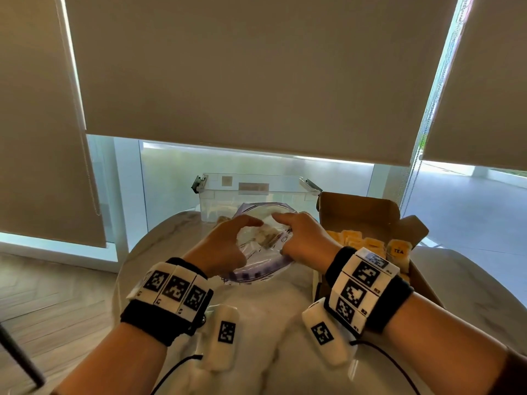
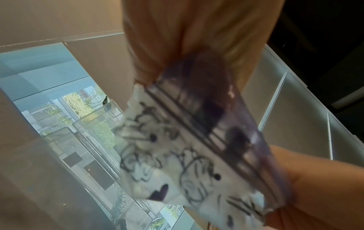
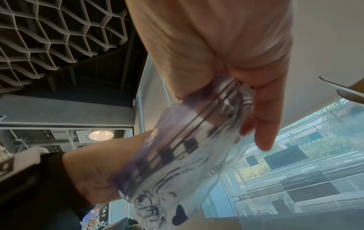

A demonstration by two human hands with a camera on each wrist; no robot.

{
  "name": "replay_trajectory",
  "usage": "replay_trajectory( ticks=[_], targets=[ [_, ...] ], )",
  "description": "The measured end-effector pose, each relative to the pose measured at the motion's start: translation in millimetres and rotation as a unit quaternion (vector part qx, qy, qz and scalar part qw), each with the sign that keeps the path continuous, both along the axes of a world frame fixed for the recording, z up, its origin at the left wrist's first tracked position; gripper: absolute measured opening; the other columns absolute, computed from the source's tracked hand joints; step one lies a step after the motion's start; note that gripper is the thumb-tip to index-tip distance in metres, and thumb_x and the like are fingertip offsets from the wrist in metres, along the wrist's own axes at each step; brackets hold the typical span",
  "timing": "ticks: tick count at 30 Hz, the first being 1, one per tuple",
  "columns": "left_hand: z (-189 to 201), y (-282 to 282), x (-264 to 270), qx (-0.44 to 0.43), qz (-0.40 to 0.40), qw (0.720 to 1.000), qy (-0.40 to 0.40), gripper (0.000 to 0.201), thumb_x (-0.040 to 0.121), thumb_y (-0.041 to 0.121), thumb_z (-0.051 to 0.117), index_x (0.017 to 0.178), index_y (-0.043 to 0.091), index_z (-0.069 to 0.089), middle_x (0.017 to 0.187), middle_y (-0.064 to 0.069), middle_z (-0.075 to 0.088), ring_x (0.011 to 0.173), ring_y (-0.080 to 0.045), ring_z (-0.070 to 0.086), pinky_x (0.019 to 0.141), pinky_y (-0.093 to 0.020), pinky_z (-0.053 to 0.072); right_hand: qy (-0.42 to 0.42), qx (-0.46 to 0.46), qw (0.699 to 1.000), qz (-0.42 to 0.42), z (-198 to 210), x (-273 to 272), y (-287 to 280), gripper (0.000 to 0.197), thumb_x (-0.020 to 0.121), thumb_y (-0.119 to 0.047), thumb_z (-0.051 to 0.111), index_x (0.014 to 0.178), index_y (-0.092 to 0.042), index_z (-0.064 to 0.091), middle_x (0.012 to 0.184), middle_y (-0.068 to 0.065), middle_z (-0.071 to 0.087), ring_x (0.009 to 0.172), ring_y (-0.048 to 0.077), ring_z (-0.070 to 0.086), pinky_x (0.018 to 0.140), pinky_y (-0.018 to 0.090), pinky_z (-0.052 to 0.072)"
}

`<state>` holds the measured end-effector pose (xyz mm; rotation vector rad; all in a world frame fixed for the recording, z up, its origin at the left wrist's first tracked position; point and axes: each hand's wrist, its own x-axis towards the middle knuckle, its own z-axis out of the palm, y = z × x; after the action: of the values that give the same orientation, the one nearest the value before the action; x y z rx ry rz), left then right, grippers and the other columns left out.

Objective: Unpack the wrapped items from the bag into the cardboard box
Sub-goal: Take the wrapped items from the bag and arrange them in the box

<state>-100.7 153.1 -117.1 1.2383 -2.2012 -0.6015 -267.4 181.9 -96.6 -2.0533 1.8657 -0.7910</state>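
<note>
Both wrists: black bands carrying white blocks printed with black square-code markers, small labels beneath. A further white marker block hangs off each wrist. Thin black cable trails from each. Forearms bare; brown sleeve edge at right.

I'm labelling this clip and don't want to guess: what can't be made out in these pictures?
- How many wrapped items remain in the bag: head view, hidden by plastic glare and both hands.
- Bag print: both wrist views, motion blur.
- Cardboard box near end: head view, covered by the right hand and wristband.
- Left hand fingertips: folded behind the bag rim.
</note>
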Motion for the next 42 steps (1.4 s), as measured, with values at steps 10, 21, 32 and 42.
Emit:
replay_trajectory(
  ticks=[10,21,32,42],
  targets=[
    [8,4,-6,0.096,-0.002,0.985,0.141,0.057,0.081,0.009,0.069,0.132,0.022,0.048,0.120,-0.009,0.057,0.090,-0.013,0.055,0.073,-0.021,0.046,0.013,0.012,1.000,0.022,-1,-3,4,0.064,0.083,0.004,0.057,0.138,-0.026,0.045,0.121,0.005,0.039,0.100,0.021,0.049,0.054,0.008,0.038],
    [1,-3,-16,-0.032,0.040,0.993,0.107,0.054,0.073,0.024,0.078,0.122,0.018,0.055,0.097,0.000,0.063,0.071,-0.006,0.055,0.064,-0.011,0.043,0.051,-0.144,0.986,0.069,27,16,22,0.020,0.087,-0.007,0.061,0.104,-0.011,0.069,0.109,0.001,0.060,0.096,0.009,0.051,0.076,0.005,0.034],
    [-5,-6,-18,-0.072,-0.010,0.992,0.103,0.059,0.074,0.005,0.075,0.127,0.019,0.054,0.091,0.005,0.063,0.074,-0.002,0.053,0.075,-0.015,0.041,0.138,-0.059,0.988,0.028,4,22,-6,0.019,0.091,-0.010,0.054,0.103,0.001,0.065,0.100,0.013,0.063,0.091,0.021,0.057,0.084,0.027,0.044],
    [-3,-5,-19,-0.033,0.070,0.995,-0.068,0.043,0.080,0.028,0.069,0.111,0.053,0.051,0.139,-0.003,0.022,0.131,-0.023,0.018,0.105,-0.036,0.018,-0.171,-0.083,0.982,0.000,21,-4,23,0.006,0.083,-0.002,0.064,0.082,-0.008,0.067,0.078,-0.004,0.067,0.074,0.007,0.063,0.061,0.009,0.048]
  ],
)
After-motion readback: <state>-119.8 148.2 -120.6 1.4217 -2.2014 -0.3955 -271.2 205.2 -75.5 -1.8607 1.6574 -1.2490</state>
